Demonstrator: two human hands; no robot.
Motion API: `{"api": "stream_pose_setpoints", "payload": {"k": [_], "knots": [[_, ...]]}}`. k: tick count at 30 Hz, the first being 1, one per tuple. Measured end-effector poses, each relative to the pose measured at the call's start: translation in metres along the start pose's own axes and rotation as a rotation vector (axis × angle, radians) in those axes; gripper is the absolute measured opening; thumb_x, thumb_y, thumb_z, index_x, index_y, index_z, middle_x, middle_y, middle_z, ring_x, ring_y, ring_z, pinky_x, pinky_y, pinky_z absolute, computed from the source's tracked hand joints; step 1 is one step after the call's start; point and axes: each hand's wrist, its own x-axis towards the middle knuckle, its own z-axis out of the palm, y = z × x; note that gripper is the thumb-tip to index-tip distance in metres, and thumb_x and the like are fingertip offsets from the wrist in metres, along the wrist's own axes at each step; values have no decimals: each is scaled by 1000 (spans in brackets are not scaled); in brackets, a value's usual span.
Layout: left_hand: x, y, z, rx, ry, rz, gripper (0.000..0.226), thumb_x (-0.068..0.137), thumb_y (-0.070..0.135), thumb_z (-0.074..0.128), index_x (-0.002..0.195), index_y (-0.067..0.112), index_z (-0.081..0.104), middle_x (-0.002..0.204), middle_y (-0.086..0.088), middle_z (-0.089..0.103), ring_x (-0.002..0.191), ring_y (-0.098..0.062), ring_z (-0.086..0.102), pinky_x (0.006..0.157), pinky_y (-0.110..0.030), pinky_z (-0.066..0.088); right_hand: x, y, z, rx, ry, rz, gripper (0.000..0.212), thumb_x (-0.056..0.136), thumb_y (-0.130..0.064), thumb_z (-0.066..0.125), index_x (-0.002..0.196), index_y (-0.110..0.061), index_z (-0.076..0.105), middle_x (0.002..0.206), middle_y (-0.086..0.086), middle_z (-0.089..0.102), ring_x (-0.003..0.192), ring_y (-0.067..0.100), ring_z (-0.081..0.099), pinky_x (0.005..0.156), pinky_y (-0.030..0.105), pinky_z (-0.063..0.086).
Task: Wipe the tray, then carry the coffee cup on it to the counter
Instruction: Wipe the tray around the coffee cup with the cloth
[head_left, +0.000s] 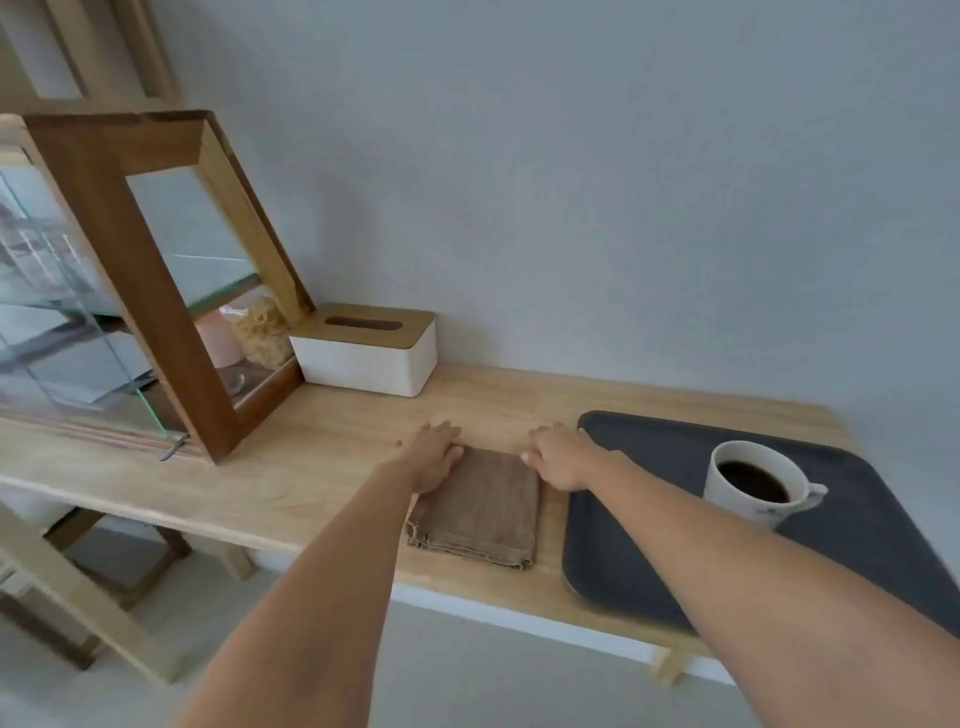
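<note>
My left hand (434, 457) and right hand (563, 460) lie flat and empty beside the folded brown cloth (480, 506), and wiping the dark tray (649, 551) (full coffee cup (756, 483) aboard) could slop coffee.

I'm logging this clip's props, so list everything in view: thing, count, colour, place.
table: one, light wood, along the grey wall
tray: one, dark grey, right end of the table
coffee cup: one, white, full of dark coffee, standing on the tray
cloth: one, brown, folded, on the table just left of the tray
tissue box: one, white with a wooden slotted lid, at the back by the wall
cabinet: one, brown wood frame with glass panes, left end of the table; contents unclear
left hand: one, flat, palm down on the cloth's far left corner
right hand: one, palm down between the cloth and the tray's left edge
</note>
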Motion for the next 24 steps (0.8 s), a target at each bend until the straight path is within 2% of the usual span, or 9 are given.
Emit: {"api": "stream_pose_setpoints", "payload": {"k": [2, 4, 7, 11, 13, 15, 18, 22, 24], "knots": [[1, -3, 4, -21, 51, 36, 38, 99, 33, 39, 134, 19, 45, 139, -7, 49, 130, -30, 42, 108, -53, 31, 2, -4, 7, -20, 8, 1, 41, 100, -39, 37, 115, -6, 57, 120, 14, 56, 114, 31, 49, 102, 48, 37], [1, -5, 7, -90, 105, 45, 29, 97, 29, 47, 122, 17, 51, 126, -10, 57, 116, -30, 52, 102, -48, 39, 2, -7, 13, 31, 64, -13, 34, 97, -37, 46, 109, -7, 56, 114, 13, 58, 106, 30, 52, 94, 44, 42], [2, -6, 3, -187, 144, 86, 17, 91, 20, 59, 106, 13, 56, 108, -10, 65, 103, -29, 58, 90, -42, 46, 1, -10, 15, 166, 124, -71, 18, 93, -26, 56, 103, -11, 54, 107, 11, 59, 100, 28, 55, 86, 39, 44], [-4, -4, -14, -267, 163, 161, 11, 86, 13, 66, 88, 16, 56, 84, -2, 60, 83, -23, 55, 72, -35, 46, -13, -10, 10, 425, 157, -103, 13, 93, -16, 56, 87, -16, 45, 80, 1, 53, 70, 14, 51, 63, 27, 43], [-13, 0, -29, -349, 138, 180, 11, 85, 12, 68, 86, 14, 57, 83, -5, 61, 79, -21, 55, 73, -37, 45, -27, -8, -1, 547, 177, -101, 12, 94, -16, 55, 87, -16, 45, 77, -3, 51, 66, 9, 46, 63, 23, 41], [-26, 8, -45, -410, 116, 209, 12, 85, 14, 71, 88, 11, 60, 84, -6, 65, 76, -19, 57, 72, -34, 46, -45, -4, -14, 681, 175, -112, 10, 94, -14, 56, 90, -14, 47, 77, -3, 55, 69, 7, 53, 67, 27, 50], [-46, 29, -70, -428, 111, 262, 9, 83, 21, 73, 88, 19, 66, 85, -3, 70, 74, -13, 61, 68, -26, 47, -76, 3, -38, 847, 149, -153, 9, 94, -9, 56, 97, -4, 49, 77, 4, 61, 74, 18, 65, 66, 34, 61], [-72, 71, -89, -583, 32, 347, 10, 83, 24, 73, 92, 21, 70, 86, -2, 71, 79, -9, 65, 70, -25, 51, -118, 28, -72, 851, 199, -222, 13, 93, -7, 56, 102, 0, 49, 59, -9, 61, 69, 18, 66, 69, 43, 62], [-77, 93, -90, -636, -13, 382, 13, 83, 27, 72, 94, 20, 70, 87, 0, 71, 80, -10, 66, 70, -26, 53, -138, 43, -85, 833, 216, -214, 11, 93, -8, 57, 101, -4, 50, 66, -1, 67, 71, 27, 69, 69, 43, 61]]}}
